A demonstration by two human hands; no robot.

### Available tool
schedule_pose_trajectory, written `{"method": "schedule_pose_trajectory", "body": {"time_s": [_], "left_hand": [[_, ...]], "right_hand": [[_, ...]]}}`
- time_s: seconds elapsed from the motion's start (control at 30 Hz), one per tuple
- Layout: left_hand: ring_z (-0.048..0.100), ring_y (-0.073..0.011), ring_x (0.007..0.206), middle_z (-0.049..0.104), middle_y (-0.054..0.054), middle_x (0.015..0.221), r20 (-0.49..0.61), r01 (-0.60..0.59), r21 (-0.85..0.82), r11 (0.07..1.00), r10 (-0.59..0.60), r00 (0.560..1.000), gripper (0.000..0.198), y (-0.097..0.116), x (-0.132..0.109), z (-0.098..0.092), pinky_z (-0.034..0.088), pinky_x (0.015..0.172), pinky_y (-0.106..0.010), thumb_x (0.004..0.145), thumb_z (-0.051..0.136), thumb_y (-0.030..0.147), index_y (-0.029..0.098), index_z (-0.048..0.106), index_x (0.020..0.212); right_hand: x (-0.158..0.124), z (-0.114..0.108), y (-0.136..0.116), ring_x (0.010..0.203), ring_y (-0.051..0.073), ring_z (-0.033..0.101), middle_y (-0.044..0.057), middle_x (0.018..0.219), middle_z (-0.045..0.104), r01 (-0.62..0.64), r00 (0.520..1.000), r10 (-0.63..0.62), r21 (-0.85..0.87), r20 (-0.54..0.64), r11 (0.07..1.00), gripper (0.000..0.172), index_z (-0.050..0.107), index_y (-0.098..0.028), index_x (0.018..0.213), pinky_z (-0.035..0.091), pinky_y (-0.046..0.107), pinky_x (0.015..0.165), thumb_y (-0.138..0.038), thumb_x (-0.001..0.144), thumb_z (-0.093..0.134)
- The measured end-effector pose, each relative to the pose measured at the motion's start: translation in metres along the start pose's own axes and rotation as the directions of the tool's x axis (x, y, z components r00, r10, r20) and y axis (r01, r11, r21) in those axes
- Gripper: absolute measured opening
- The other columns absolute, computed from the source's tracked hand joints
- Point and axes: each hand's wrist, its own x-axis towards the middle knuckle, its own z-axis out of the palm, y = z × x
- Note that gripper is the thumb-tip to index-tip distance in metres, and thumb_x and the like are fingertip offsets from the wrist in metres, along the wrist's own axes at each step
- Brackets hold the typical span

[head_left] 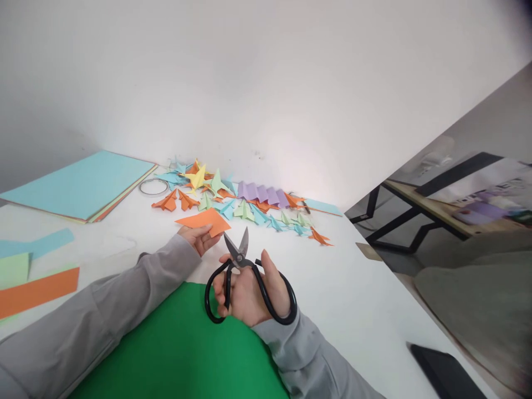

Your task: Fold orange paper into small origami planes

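My left hand (201,238) is closed on an orange piece of paper (208,220), pinching its near edge and holding it above the white table (324,288). In my right hand (249,293) is a pair of scissors (240,257) with black looped handles. Its blades are spread apart and point up, a little to the right of the orange paper, not touching it. My thumb and fingers pass through the handle loops. Beyond both hands lie folded paper shapes in several colours, among them an orange pair (175,200) and a purple pleated row (262,194).
A stack of large coloured sheets (83,185) lies at the left by the wall, with a ring-shaped object (153,187) beside it. Orange paper strips (39,291) and blue strips (50,243) are at the near left. A dark flat object (444,371) rests at the lower right.
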Motion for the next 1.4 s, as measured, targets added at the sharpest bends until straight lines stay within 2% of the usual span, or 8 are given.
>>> {"method": "schedule_pose_trajectory", "body": {"time_s": [0.27, 0.4, 0.53, 0.6, 0.8, 1.0, 1.17, 1.4], "left_hand": [[0.064, -0.0125, 0.05, 0.067, -0.008, 0.06, 0.042, 0.037, 0.078, 0.996, -0.041, 0.998, 0.013, 0.0, -0.001, -0.002, 0.054, 0.047, -0.018, 0.08, 0.047, 0.002, 0.006, 0.058, 0.075], [0.066, -0.0202, 0.059, 0.069, -0.012, 0.067, 0.133, 0.047, 0.155, 0.987, -0.068, 0.989, 0.013, -0.001, -0.007, -0.001, 0.056, 0.052, -0.03, 0.08, 0.047, 0.007, 0.005, 0.059, 0.082], [0.066, -0.0212, 0.059, 0.068, -0.011, 0.065, 0.168, -0.059, 0.169, 0.984, 0.03, 0.985, 0.014, -0.003, -0.009, -0.001, 0.055, 0.055, -0.032, 0.075, 0.047, 0.003, 0.008, 0.06, 0.075], [0.065, -0.0207, 0.06, 0.067, -0.008, 0.063, 0.175, -0.097, 0.167, 0.981, 0.067, 0.982, 0.01, -0.004, -0.007, -0.002, 0.055, 0.056, -0.032, 0.072, 0.052, 0.004, 0.011, 0.059, 0.07], [0.067, -0.0259, 0.068, 0.069, -0.01, 0.068, 0.308, -0.11, 0.169, 0.98, 0.053, 0.95, 0.012, -0.009, -0.007, -0.006, 0.056, 0.062, -0.036, 0.066, 0.063, 0.004, 0.013, 0.06, 0.073], [0.067, -0.0298, 0.075, 0.069, -0.011, 0.068, 0.244, 0.023, 0.145, 0.989, -0.058, 0.968, 0.015, -0.006, -0.014, -0.003, 0.057, 0.063, -0.036, 0.068, 0.059, -0.001, 0.01, 0.062, 0.077], [0.067, -0.0265, 0.071, 0.07, -0.013, 0.072, 0.287, -0.03, 0.198, 0.98, -0.029, 0.958, 0.009, -0.007, -0.015, -0.003, 0.057, 0.064, -0.034, 0.073, 0.055, 0.003, 0.01, 0.061, 0.074], [0.068, -0.0218, 0.07, 0.07, -0.011, 0.069, 0.311, -0.044, 0.262, 0.964, -0.042, 0.95, 0.018, -0.006, -0.02, 0.002, 0.056, 0.067, -0.031, 0.078, 0.046, 0.003, 0.013, 0.061, 0.074]], "right_hand": [[0.001, -0.001, 0.001, 0.061, 0.018, 0.058, 0.007, 0.077, 0.064, 0.04, 0.999, -0.04, -0.006, 0.003, 0.999, 0.058, 0.048, -0.021, 0.103, 0.04, 0.033, 0.057, -0.068, 0.076, 0.029], [0.003, -0.007, 0.0, 0.061, 0.018, 0.058, 0.007, 0.078, 0.065, 0.03, 0.999, -0.03, -0.015, -0.027, 0.999, 0.06, 0.047, -0.023, 0.107, 0.041, 0.034, 0.059, -0.069, 0.076, 0.026], [0.002, -0.01, -0.001, 0.061, 0.018, 0.058, 0.009, 0.068, 0.063, -0.074, 0.997, 0.071, -0.107, -0.034, 0.992, 0.075, 0.056, -0.014, 0.094, 0.042, 0.033, 0.061, -0.076, 0.071, 0.021], [0.001, -0.008, 0.0, 0.061, 0.018, 0.058, 0.01, 0.067, 0.063, -0.067, 0.997, 0.06, -0.152, -0.057, 0.986, 0.076, 0.058, -0.012, 0.089, 0.041, 0.032, 0.06, -0.076, 0.072, 0.02], [0.0, 0.002, 0.002, 0.061, 0.016, 0.058, 0.008, 0.08, 0.064, 0.056, 0.994, -0.066, -0.124, -0.082, 0.991, 0.06, 0.049, -0.021, 0.11, 0.042, 0.031, 0.058, -0.067, 0.08, 0.023], [-0.002, 0.001, 0.001, 0.059, 0.017, 0.059, 0.007, 0.078, 0.063, 0.11, 0.991, -0.119, -0.133, -0.065, 0.985, 0.055, 0.038, -0.023, 0.12, 0.043, 0.032, 0.06, -0.06, 0.084, 0.02], [-0.002, -0.002, -0.001, 0.063, 0.017, 0.06, 0.007, 0.083, 0.063, 0.155, 0.988, -0.155, -0.1, 0.011, 0.983, 0.046, 0.044, -0.022, 0.111, 0.042, 0.031, 0.06, -0.057, 0.083, 0.033], [-0.001, -0.003, 0.0, 0.066, 0.016, 0.059, 0.008, 0.091, 0.062, 0.176, 0.984, -0.178, -0.077, -0.018, 0.981, 0.047, 0.042, -0.023, 0.11, 0.042, 0.031, 0.06, -0.059, 0.081, 0.033]]}}
